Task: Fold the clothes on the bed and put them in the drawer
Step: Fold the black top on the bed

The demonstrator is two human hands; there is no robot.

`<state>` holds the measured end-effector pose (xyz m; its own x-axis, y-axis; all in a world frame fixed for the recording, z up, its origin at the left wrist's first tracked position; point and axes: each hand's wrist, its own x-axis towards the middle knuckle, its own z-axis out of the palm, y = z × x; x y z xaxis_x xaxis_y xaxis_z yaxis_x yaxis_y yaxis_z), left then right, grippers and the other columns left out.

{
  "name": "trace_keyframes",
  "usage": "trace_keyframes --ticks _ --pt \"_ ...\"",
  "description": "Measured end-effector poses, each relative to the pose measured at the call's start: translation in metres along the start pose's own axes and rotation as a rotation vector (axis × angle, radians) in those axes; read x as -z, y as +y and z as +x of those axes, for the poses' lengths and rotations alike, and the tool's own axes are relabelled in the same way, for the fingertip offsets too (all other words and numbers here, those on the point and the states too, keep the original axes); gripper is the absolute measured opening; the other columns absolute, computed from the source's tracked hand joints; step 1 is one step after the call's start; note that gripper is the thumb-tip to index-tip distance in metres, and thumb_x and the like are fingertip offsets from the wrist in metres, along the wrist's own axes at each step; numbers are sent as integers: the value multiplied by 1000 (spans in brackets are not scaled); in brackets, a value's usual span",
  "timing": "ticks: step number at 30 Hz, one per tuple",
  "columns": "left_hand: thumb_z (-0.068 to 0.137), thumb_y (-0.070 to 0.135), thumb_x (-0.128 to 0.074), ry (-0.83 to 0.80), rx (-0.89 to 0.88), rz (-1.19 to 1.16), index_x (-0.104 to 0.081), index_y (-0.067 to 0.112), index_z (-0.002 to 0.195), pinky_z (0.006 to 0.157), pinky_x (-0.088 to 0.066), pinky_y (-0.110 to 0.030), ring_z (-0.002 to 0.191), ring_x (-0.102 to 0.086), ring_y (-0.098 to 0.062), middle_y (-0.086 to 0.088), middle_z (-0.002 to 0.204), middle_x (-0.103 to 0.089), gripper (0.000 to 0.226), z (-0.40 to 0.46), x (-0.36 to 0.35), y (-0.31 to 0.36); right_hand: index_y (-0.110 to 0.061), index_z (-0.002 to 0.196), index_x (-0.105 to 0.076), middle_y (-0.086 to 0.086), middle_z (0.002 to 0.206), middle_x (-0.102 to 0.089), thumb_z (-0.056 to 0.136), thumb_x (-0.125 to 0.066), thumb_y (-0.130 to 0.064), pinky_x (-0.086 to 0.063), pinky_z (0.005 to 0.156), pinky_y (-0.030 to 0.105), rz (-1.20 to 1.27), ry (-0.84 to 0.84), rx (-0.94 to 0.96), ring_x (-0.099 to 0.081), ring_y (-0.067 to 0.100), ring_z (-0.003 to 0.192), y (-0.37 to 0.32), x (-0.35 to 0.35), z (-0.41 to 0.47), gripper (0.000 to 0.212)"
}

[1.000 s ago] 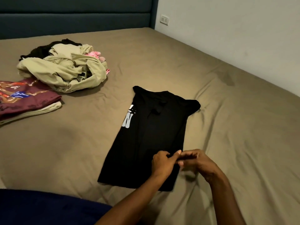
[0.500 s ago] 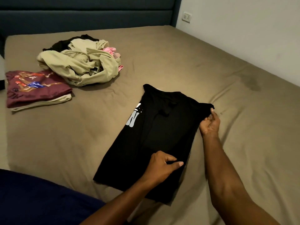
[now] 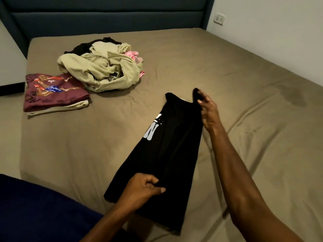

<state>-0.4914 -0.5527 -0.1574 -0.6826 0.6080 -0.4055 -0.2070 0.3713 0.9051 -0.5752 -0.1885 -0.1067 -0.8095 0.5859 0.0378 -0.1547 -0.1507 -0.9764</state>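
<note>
The left hand [image 3: 145, 187] pinches the black T-shirt [image 3: 167, 142] hem at six o'clock; the right hand [image 3: 208, 110] grips its sleeve at one o'clock, likely tensioning the fold.

One black shirt [image 3: 167, 145], one folded maroon shirt [image 3: 52, 89], one heap of unfolded clothes [image 3: 103, 70], two hands

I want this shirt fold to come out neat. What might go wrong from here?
1. The right hand holds only the sleeve end of the black shirt; if that small grip slips, the folded side may flop open.
2. The left hand pinches just the hem, so the middle could sag and crease.
3. The shirt's lower end lies near the edge of the bed and might slide off.
</note>
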Motion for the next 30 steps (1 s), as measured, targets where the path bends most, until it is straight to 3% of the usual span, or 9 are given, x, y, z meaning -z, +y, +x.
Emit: trace_keyframes --ticks 2,6,8,10,13,18,23,27,30 --pt "75 20 -90 -38 91 31 -75 4 84 60 -54 -31 58 -60 -11 -1 59 -61 23 -2 15 -10 -7 136 -64 -1 138 -65 86 -74 -1 -43 114 27 -275 -70 -26 -59 10 129 10 -20 4 51" --pt "84 7 -81 -55 158 53 -70 6 81 56 -59 -34 51 -52 -5 1 53 -50 11 -1 25 -26 -8 132 -67 7 136 -66 99 -55 -1 -44 115 34 -455 268 41 -60 19 129 42 -21 -11 36" --pt "83 3 -81 -74 193 -17 -68 6 79 52 -58 -32 48 -51 -5 1 53 -48 14 -1 25 -29 -8 147 -54 12 154 -50 104 -52 -22 -36 121 41 -761 280 61 -46 28 144 61 -7 -35 45" --pt "82 1 -82 -84 204 -57 -67 6 77 49 -58 -31 46 -50 -5 2 50 -49 16 1 26 -29 -7 157 -38 15 166 -31 104 -38 -50 -29 124 47 -1126 203 37 -30 32 153 88 3 -67 69" --pt "75 4 -85 -112 221 -96 -68 5 77 48 -57 -31 47 -49 -8 1 51 -49 18 5 29 -29 -14 164 -22 10 172 -12 102 -17 -64 -18 127 45 -1440 76 30 -11 28 159 105 1 -126 79" --pt "78 3 -83 -127 240 -85 -68 4 78 46 -56 -29 47 -56 -9 0 54 -57 14 3 32 -22 -17 166 -4 7 173 5 103 -10 -66 -8 129 38 -1594 7 30 4 23 160 104 -23 -219 80" --pt "86 -6 -73 -92 196 -96 -64 -5 95 44 -54 -27 51 -69 -24 -16 65 -66 12 -6 36 -17 -18 165 3 7 172 15 104 -7 -68 -6 129 39 -1633 -7 19 14 21 159 107 -51 -306 80" --pt "88 -7 -71 -106 142 -49 -63 -8 98 45 -54 -27 52 -69 -24 -16 67 -69 13 -15 42 -6 -16 165 0 5 173 8 106 -19 -64 -6 126 39 -1590 -88 79 6 20 160 107 -58 -361 79" --pt "86 -3 -74 -95 17 95 -63 7 96 47 -55 -28 53 -70 -20 -10 70 -72 18 -8 69 -3 -24 165 -14 -8 173 -6 109 -29 -54 -12 126 32 -1431 -244 121 -9 14 159 97 -53 -385 66"
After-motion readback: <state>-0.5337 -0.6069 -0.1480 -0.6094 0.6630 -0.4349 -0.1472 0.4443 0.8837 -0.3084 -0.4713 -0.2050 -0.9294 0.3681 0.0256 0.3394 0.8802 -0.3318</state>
